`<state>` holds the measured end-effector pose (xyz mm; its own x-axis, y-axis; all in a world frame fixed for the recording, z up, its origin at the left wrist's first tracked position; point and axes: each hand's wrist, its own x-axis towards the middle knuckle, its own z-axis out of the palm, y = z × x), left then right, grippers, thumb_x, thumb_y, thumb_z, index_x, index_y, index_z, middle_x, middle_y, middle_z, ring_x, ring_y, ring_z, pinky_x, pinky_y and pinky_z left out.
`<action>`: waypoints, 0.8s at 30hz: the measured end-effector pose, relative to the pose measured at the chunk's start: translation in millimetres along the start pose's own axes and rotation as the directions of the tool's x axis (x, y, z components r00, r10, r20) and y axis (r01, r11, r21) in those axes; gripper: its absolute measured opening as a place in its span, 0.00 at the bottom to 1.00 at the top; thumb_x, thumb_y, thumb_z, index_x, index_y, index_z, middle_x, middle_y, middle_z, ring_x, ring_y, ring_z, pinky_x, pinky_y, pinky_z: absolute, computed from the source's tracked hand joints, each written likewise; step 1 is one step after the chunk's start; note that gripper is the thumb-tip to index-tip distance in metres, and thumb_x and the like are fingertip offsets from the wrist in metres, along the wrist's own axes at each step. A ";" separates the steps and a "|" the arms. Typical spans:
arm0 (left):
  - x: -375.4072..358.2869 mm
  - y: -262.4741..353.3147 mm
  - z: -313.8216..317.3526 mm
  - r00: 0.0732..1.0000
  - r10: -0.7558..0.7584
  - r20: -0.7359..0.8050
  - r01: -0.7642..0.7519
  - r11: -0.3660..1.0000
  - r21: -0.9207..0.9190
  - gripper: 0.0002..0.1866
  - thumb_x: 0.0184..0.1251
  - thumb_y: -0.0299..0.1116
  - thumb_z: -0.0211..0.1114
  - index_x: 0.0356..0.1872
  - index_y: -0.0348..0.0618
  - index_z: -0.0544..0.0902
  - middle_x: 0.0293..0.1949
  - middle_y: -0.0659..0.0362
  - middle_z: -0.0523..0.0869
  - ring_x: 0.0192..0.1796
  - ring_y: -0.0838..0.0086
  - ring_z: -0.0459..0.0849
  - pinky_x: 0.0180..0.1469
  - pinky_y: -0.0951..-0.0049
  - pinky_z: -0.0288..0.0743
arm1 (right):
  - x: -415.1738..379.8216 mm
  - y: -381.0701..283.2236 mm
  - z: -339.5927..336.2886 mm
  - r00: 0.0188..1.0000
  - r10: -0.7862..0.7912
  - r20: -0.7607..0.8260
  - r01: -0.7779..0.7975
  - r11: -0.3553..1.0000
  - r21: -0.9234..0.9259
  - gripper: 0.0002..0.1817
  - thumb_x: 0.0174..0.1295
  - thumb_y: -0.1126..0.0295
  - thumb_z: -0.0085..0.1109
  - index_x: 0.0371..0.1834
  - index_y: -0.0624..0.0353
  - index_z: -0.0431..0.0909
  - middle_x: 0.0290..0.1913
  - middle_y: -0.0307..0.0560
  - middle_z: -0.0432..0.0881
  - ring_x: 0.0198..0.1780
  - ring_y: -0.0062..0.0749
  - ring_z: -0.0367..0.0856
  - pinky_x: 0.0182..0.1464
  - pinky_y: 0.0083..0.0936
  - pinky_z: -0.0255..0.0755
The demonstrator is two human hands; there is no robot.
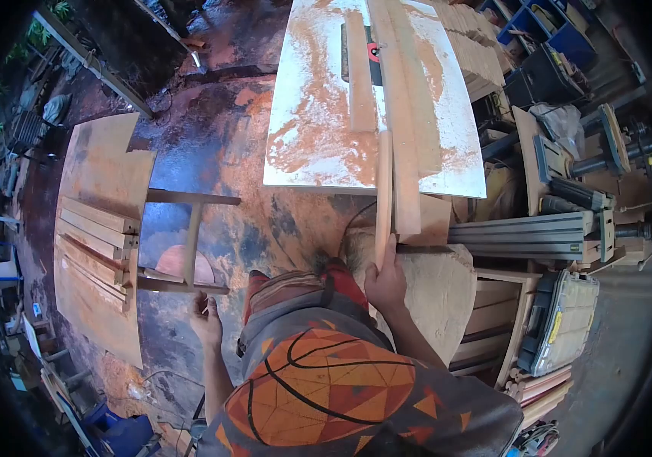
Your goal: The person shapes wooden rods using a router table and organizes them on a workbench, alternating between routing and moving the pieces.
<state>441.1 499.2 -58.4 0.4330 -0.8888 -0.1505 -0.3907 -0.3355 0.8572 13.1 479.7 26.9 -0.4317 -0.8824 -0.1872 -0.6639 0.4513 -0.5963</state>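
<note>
My right hand (385, 282) is closed around the near end of a narrow wooden strip (384, 194). The strip reaches forward over the near edge of a white work table (307, 164) strewn with sawdust, alongside a long straight board (406, 167). Farther up the table, a dark plate with a red ring (374, 52) shows between that board and a shorter flat board (359, 72). My left hand (206, 320) hangs low at my side, fingers loosely bent and apart, holding nothing. It is nearest to a wooden stand's leg (204, 289).
On the left, several wooden pieces (94, 263) lie on a plywood sheet (105, 164). A thick wood slab (433, 293) stands beside my right arm. Stacked boards (467, 46), a clear-lidded organizer case (570, 320) and clamps line the right. Sawdust covers the floor (257, 221).
</note>
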 end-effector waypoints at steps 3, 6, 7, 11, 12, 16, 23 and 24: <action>19.5 5.0 -8.0 0.995 -0.034 0.097 0.036 0.999 -0.017 0.20 0.78 0.31 0.65 0.64 0.30 0.79 0.51 0.50 0.88 0.53 0.70 0.87 0.55 0.69 0.81 | -4.6 -5.4 27.8 0.999 -0.037 0.026 0.034 0.994 0.102 0.43 0.68 0.65 0.56 0.83 0.70 0.48 0.50 0.84 0.80 0.52 0.71 0.84 0.53 0.56 0.77; 47.1 4.3 -11.7 0.989 0.038 0.146 -0.021 0.993 -0.117 0.21 0.77 0.31 0.65 0.65 0.30 0.78 0.52 0.51 0.89 0.50 0.71 0.88 0.54 0.70 0.81 | -10.5 -43.7 57.8 0.986 -0.018 0.164 0.011 0.999 0.044 0.42 0.69 0.65 0.55 0.82 0.70 0.49 0.43 0.80 0.83 0.47 0.72 0.85 0.51 0.57 0.77; 56.1 6.2 -16.4 0.988 0.043 0.146 -0.025 0.992 -0.125 0.21 0.77 0.31 0.65 0.65 0.30 0.78 0.52 0.51 0.89 0.50 0.71 0.88 0.54 0.70 0.81 | -2.0 -58.0 70.3 0.987 -0.022 0.156 0.016 0.999 0.041 0.42 0.69 0.65 0.55 0.82 0.70 0.49 0.43 0.80 0.83 0.47 0.72 0.85 0.51 0.57 0.77; 77.1 24.5 -49.5 0.961 0.146 0.234 -0.135 0.989 -0.065 0.23 0.76 0.33 0.67 0.65 0.30 0.79 0.51 0.49 0.89 0.49 0.68 0.89 0.56 0.67 0.82 | 34.2 -99.1 105.6 0.963 -0.268 -0.013 0.267 0.953 0.145 0.40 0.69 0.66 0.55 0.82 0.68 0.53 0.47 0.75 0.84 0.48 0.71 0.85 0.51 0.56 0.78; 83.1 16.8 -63.8 0.957 0.184 0.223 -0.183 0.983 -0.027 0.23 0.76 0.33 0.67 0.65 0.30 0.79 0.51 0.49 0.90 0.49 0.67 0.89 0.56 0.66 0.82 | 41.3 -110.6 108.9 0.971 -0.230 -0.061 0.236 0.962 0.138 0.39 0.68 0.67 0.55 0.81 0.67 0.55 0.47 0.74 0.85 0.47 0.71 0.85 0.50 0.56 0.78; 90.8 -12.7 -118.9 0.966 0.195 0.171 -0.198 0.980 -0.003 0.21 0.76 0.32 0.66 0.64 0.31 0.80 0.49 0.49 0.91 0.52 0.65 0.89 0.58 0.65 0.81 | 16.6 -120.1 87.4 0.987 0.021 -0.159 -0.033 0.997 -0.071 0.41 0.68 0.64 0.58 0.81 0.66 0.55 0.48 0.73 0.85 0.49 0.69 0.86 0.51 0.56 0.79; 103.6 17.6 -132.9 0.927 0.280 0.249 -0.286 0.958 -0.015 0.19 0.76 0.31 0.65 0.62 0.32 0.81 0.47 0.49 0.91 0.50 0.62 0.90 0.58 0.65 0.81 | 86.4 -165.1 147.1 0.997 -0.052 0.062 0.064 0.978 -0.196 0.42 0.66 0.60 0.57 0.83 0.57 0.56 0.48 0.73 0.85 0.51 0.69 0.85 0.56 0.54 0.78; 109.0 25.0 -129.4 0.896 0.335 0.291 -0.335 0.941 -0.051 0.19 0.76 0.31 0.65 0.62 0.31 0.81 0.47 0.49 0.91 0.50 0.62 0.90 0.58 0.64 0.81 | 91.4 -183.8 146.4 0.987 -0.142 0.070 0.151 0.977 -0.150 0.42 0.65 0.59 0.56 0.83 0.56 0.57 0.48 0.73 0.85 0.51 0.69 0.85 0.56 0.53 0.78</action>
<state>583.6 434.4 10.3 0.0213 -0.9997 0.0090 -0.4715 -0.0021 0.8819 185.0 296.6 5.0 -0.2889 -0.9448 -0.1548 -0.8058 0.3273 -0.4935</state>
